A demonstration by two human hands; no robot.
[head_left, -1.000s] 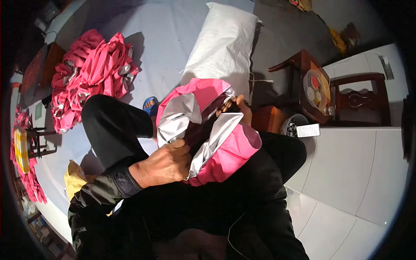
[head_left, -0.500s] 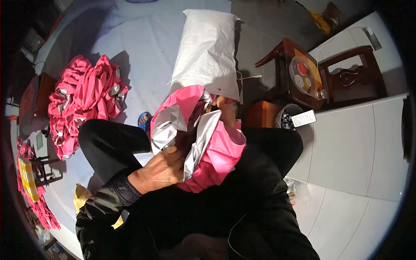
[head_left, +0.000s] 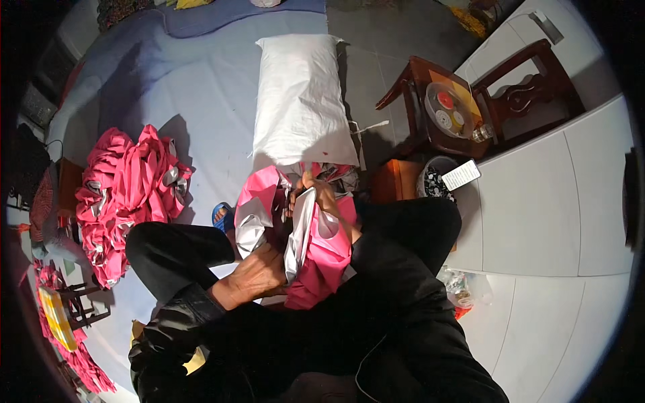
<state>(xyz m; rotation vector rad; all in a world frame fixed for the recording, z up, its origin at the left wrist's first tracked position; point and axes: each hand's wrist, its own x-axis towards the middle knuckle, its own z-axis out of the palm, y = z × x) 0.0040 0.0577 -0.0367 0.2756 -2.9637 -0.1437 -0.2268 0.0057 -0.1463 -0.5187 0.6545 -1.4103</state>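
A pink fabric piece with a shiny silver inner side lies bunched over my lap, its middle gaping like a bag. My left hand is closed on its near left edge, knuckles up. At the far right of the gap, my right hand bends inward with its fingers curled at the silver edge; some fingertips are hidden by the folds. Just beyond my hands lies a stuffed white woven sack, with more pink and silver fabric showing at its near end.
A heap of pink and silver fabric lies on the blue-grey sheet at left. On the right stands a wooden chair holding a round clear tray of spools. A patterned bin with a white card is near my right knee.
My right hand has moved left and slightly nearer, bringing its fingers into the fabric's gap. The left hand keeps its hold. The view has shifted, showing more of the far floor.
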